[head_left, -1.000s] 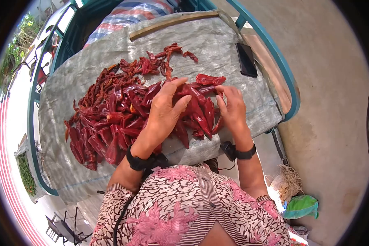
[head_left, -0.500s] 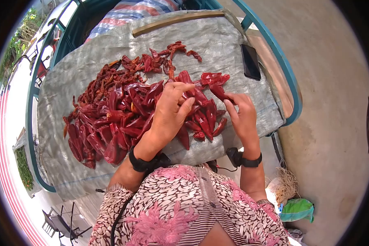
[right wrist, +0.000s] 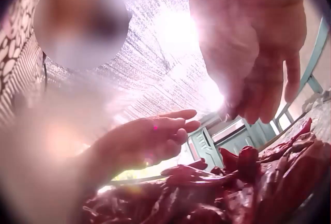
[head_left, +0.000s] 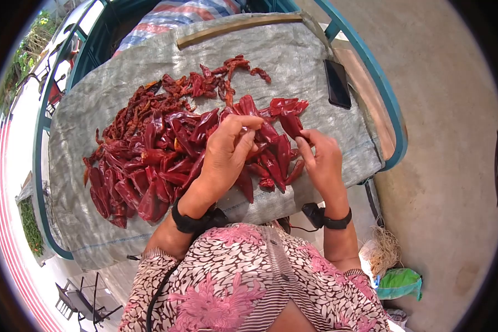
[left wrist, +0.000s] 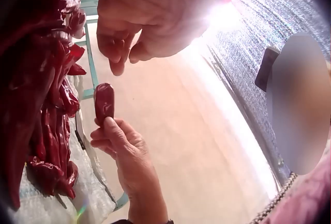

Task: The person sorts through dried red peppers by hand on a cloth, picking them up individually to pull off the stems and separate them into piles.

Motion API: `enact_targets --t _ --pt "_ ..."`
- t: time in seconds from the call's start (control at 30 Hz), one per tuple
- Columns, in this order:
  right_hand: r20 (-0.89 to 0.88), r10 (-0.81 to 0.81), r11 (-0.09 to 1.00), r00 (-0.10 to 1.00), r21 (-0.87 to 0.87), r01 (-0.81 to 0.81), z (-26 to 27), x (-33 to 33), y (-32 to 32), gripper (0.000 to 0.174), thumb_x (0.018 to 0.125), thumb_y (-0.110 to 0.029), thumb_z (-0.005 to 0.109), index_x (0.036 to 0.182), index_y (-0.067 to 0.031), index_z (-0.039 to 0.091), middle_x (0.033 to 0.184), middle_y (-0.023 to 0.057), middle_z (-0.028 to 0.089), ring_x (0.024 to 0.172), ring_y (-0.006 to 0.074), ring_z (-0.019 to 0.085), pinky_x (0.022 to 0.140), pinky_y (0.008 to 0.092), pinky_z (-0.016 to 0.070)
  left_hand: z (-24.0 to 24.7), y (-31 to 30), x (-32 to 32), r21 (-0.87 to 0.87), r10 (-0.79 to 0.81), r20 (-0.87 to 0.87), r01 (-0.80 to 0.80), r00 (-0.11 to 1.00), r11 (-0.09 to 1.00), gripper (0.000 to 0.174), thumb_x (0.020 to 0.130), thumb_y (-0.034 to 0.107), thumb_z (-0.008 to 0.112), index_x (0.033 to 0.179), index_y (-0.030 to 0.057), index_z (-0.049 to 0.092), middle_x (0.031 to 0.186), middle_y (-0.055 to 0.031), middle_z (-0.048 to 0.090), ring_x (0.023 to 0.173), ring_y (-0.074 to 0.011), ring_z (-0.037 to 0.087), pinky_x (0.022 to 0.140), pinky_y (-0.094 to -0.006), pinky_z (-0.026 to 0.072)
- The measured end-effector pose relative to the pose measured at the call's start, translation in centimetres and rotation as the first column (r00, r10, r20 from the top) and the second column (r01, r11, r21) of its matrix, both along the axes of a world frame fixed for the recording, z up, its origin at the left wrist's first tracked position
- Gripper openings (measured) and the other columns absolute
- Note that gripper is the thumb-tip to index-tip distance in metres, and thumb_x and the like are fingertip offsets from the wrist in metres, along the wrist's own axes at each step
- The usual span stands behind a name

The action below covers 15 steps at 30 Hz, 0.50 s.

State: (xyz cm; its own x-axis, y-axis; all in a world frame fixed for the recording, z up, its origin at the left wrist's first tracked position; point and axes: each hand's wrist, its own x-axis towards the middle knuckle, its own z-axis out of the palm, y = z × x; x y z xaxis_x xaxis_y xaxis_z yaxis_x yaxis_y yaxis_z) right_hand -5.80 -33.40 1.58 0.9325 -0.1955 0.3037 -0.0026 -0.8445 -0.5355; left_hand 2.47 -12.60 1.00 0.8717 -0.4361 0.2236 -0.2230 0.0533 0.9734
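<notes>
A glossy red chili pepper (head_left: 290, 123) is pinched by its lower end between thumb and fingers of the right hand (head_left: 322, 160). In the left wrist view this pepper (left wrist: 105, 102) stands upright above the fingertips. My left hand (head_left: 227, 146) hovers over the right part of the chili pile (head_left: 166, 177), its fingers loosely bent. Nothing shows between those fingers in the left wrist view, where the left hand (left wrist: 155, 17) is seen from below. Smaller, shrivelled chilies (head_left: 135, 113) lie along the pile's far side.
A grey woven sheet (head_left: 299, 61) lies beneath the chilies, with a wooden strip (head_left: 238, 30) at its far edge. A black phone (head_left: 337, 83) rests at the right, near a teal metal rail (head_left: 390, 110). Beyond lies a striped sack (head_left: 174, 22).
The right hand has taken hold of a chili, drawn it right, then brought it slightly back left. The left hand has stayed over the pile, shifting only a little.
</notes>
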Motion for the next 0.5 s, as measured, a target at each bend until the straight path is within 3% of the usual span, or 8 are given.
enact_targets --t 0.07,0.2,0.3,0.37,0.5 --pt "-0.037 0.033 0.986 0.999 -0.165 -0.039 -1.1 1.1 -2.2 0.017 0.097 -0.022 0.065 0.1 -0.007 0.072 0.092 0.0118 0.072 0.088 0.0342 0.065 0.086 0.0435 0.0458 -0.5 0.3 0.0 0.025 -0.061 -0.034 0.062 0.998 0.998 0.02 0.104 0.0 0.054 0.121 0.0033 0.066 0.105 -0.0033 0.065 0.078 -0.0055 0.061 0.067 -0.0201 0.0504" --pt "0.133 0.068 0.977 0.989 -0.211 -0.039 -2.6 5.4 -3.7 0.019 0.095 -0.021 0.067 0.111 -0.0101 0.071 0.109 0.0095 0.071 0.106 0.0311 0.061 0.092 0.0449 0.0458 -1.0 -0.1 -0.2 0.05 -0.064 0.03 0.063 0.997 0.997 0.018 0.104 0.0 0.054 0.118 0.0027 0.066 0.101 -0.0026 0.066 0.075 -0.0058 0.061 0.067 -0.0213 0.0512" --pt "0.187 0.087 0.906 0.979 -0.424 0.001 -5.1 8.2 -4.6 0.026 0.09 -0.019 0.071 0.115 -0.0107 0.07 0.113 0.0076 0.07 0.114 0.0306 0.058 0.098 0.0461 0.0447 -0.4 0.0 -0.3 0.075 -0.023 0.044 0.019 0.999 0.997 0.017 0.102 -0.001 0.055 0.115 0.0017 0.066 0.098 -0.0039 0.066 0.073 -0.0074 0.061 0.066 -0.0228 0.0518" --pt "0.096 0.063 0.919 0.993 -0.394 -0.02 -7.0 9.2 -5.6 0.027 0.087 -0.017 0.073 0.113 -0.0105 0.069 0.111 0.0069 0.07 0.115 0.0309 0.058 0.1 0.0467 0.0438 -0.3 0.3 -0.1 0.074 0.014 0.033 -0.016 0.999 0.997 0.016 0.099 -0.004 0.057 0.112 0.0006 0.067 0.095 -0.0064 0.065 0.071 -0.0103 0.062 0.065 -0.0245 0.0524" --pt "-0.135 0.112 0.957 0.985 -0.254 -0.144 -4.4 9.8 -5.7 0.021 0.085 -0.015 0.074 0.105 -0.0098 0.068 0.106 0.0064 0.07 0.115 0.0309 0.058 0.1 0.0465 0.0434 -0.6 0.6 0.0 0.071 0.023 0.031 -0.025 0.999 0.997 0.016 0.1 -0.001 0.057 0.114 0.001 0.066 0.094 -0.0053 0.065 0.071 -0.0088 0.06 0.064 -0.0237 0.0512"
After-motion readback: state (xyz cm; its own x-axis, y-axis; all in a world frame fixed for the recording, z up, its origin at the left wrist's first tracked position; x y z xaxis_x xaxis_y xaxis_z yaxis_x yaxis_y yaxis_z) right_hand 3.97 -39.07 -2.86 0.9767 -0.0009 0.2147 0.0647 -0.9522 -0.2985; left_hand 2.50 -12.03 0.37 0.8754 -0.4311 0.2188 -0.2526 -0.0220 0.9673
